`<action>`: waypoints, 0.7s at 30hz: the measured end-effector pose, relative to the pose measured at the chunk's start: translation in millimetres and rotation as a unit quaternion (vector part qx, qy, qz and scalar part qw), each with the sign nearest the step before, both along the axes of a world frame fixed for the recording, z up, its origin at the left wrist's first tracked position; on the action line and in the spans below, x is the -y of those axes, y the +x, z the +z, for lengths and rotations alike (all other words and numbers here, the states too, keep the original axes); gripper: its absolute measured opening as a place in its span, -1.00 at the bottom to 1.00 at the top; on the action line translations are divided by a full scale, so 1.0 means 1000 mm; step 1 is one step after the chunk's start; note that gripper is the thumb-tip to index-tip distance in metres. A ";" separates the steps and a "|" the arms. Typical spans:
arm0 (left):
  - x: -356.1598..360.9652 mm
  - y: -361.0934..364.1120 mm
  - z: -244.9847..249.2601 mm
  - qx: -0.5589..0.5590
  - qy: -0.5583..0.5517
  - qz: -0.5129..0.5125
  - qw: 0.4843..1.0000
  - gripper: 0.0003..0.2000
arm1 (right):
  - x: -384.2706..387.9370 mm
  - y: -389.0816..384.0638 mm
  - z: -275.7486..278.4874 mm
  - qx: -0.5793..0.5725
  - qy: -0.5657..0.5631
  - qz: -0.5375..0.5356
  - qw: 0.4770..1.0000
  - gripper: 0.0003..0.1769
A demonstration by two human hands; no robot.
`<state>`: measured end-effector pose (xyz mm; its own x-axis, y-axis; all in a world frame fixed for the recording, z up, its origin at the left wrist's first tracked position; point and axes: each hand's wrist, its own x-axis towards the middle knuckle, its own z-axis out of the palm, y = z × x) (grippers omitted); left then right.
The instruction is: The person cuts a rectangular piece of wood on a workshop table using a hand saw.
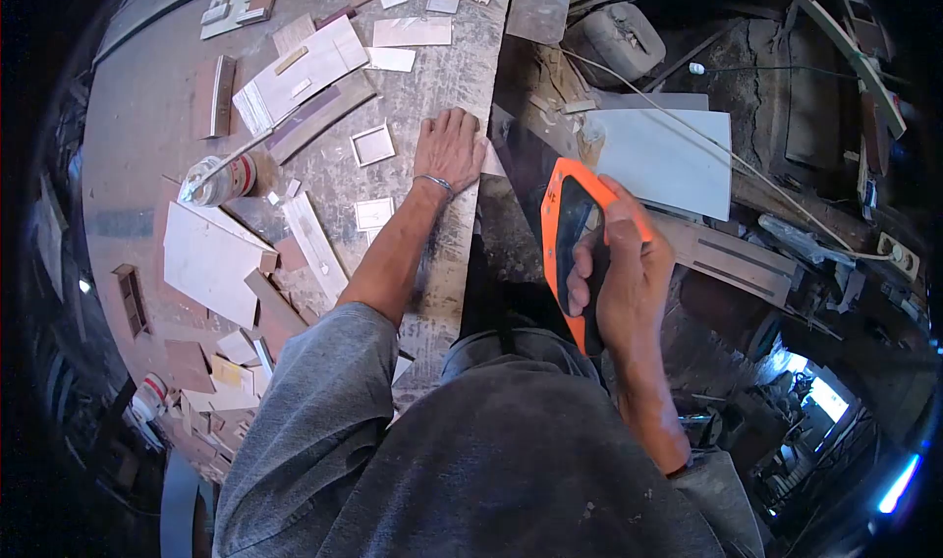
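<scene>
My right hand (629, 273) is closed around the orange and black handle of a handsaw (562, 190). The dark saw blade (523, 155) slants up and left from the handle to the workbench edge. My left hand (452, 150) presses down on the bench at that edge, knuckles bent. A pale piece of wood (493, 160) sticks out past the edge beside its thumb, right by the blade; the rest of it is hidden under the hand. To the left of this hand lies a small square wooden frame (373, 145).
Boards and offcuts cover much of the workbench (422, 283). A jar (224, 180) with a stick across it stands at the left. Right of the bench, below its top, are a white panel (668, 160), a plastic jerrycan (619, 42) and a long thin rod (707, 145).
</scene>
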<state>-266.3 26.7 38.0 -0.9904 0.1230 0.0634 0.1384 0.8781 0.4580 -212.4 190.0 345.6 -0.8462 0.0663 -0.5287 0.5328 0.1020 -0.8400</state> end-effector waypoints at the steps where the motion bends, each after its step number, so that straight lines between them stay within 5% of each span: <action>1: 0.000 0.000 0.000 0.001 0.004 0.002 1.000 -0.69 | 0.001 0.007 -0.003 -0.011 0.006 0.000 1.000 -0.45; 8: 0.002 -0.002 0.002 0.015 0.011 0.000 1.000 -0.68 | 0.000 0.079 -0.040 -0.096 0.046 0.053 0.993 -0.15; 21: 0.001 -0.002 -0.002 0.008 0.013 0.000 1.000 -0.67 | 0.002 0.110 -0.098 -0.112 0.005 0.062 0.992 -0.15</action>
<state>-268.8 25.4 36.0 -0.9914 0.1211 0.0499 0.1301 0.8658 0.4831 -102.2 188.4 247.9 -0.9443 -0.0419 -0.3265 0.3159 0.1633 -0.9346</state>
